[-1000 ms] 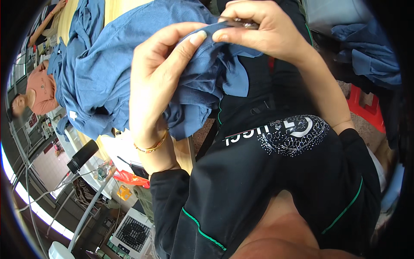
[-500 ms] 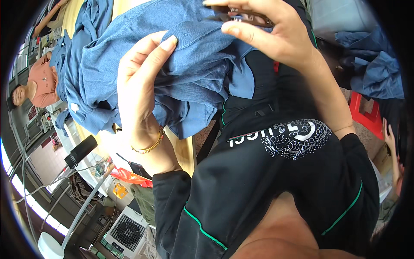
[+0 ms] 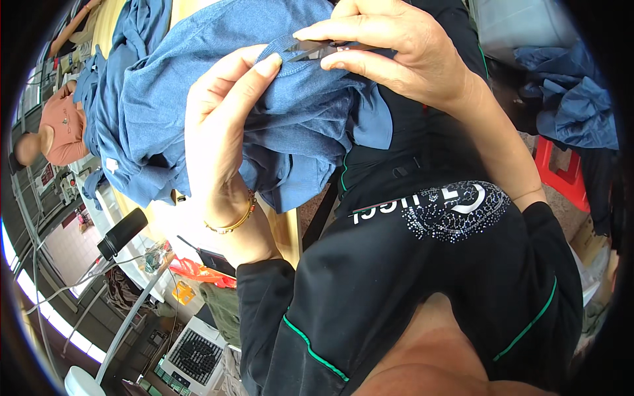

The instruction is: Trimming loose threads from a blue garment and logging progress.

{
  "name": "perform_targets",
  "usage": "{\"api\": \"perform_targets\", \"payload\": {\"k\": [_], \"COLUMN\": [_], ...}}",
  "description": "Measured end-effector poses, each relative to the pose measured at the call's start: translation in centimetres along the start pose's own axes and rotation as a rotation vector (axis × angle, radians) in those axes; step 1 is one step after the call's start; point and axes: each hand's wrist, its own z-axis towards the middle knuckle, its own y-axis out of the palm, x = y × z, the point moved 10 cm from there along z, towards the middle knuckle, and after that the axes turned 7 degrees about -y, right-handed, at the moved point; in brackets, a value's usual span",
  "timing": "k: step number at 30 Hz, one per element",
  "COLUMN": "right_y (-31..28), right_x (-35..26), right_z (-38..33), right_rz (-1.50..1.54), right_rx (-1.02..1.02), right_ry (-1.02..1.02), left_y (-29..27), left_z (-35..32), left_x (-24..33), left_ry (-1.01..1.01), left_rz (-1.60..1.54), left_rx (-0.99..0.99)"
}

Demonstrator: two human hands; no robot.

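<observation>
A blue knit garment (image 3: 165,92) lies bunched over the table and hangs toward my lap. My left hand (image 3: 221,112) is closed, pinching a stitched edge of the garment between thumb and fingers and lifting it. In my right hand (image 3: 422,56) is a pair of small dark thread snips (image 3: 314,50), gripped between thumb and fingers. The blades point left and lie against the raised edge, just beside my left thumb tip. Whether a thread is between the blades is too small to tell.
More blue garments (image 3: 584,105) are heaped at the right, above a red plastic stool (image 3: 561,173). At the far left sits a person in a salmon shirt (image 3: 65,135). A black cylinder (image 3: 123,233) and an air cooler (image 3: 196,354) are at the lower left.
My right hand has moved left and down, bringing the snips to the garment's edge. My left hand keeps its pinch, shifted slightly. Another person's hand at the right rim is gone from view.
</observation>
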Motion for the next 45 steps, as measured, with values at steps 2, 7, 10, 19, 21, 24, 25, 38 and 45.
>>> {"api": "perform_targets", "payload": {"k": [2,7,10,19,21,24,25,38,45], "right_y": [-0.3,-0.6,1.9,-0.6,-0.1,-1.0,-0.3,2.3,2.8], "right_x": [1.5,0.8,4.6,5.6,6.4,3.8,3.3,-0.3,-0.3], "right_z": [0.7,0.3,-2.4,0.4,0.1,2.7,2.7,3.3,3.4], "right_rz": [0.162,0.258,0.636,0.470,0.429,0.196,0.257,-0.162,-0.294], "right_rx": [-0.095,0.101,0.080,-0.032,-0.057,-0.003,-0.054,-0.085,-0.084], "right_ry": [0.372,0.129,0.956,0.827,0.820,0.588,0.576,-0.047,-0.108], "left_y": [0.1,0.6,0.5,-1.4,-2.1,-3.6,-3.6,-3.1,-3.5], "left_z": [-0.1,0.0,-1.0,-2.6,-2.5,-1.7,-1.8,-1.5,-0.7], "left_x": [0.0,0.7,1.6,3.8,3.5,3.2,3.3,3.0,3.0], "left_ry": [-0.001,0.046,0.122,0.323,0.228,0.247,0.252,0.278,0.255], "left_rz": [-0.015,-0.018,0.248,0.490,0.189,0.094,0.091,0.114,0.071], "left_rx": [-0.001,0.065,0.196,0.339,0.267,0.222,0.218,0.174,0.173]}}
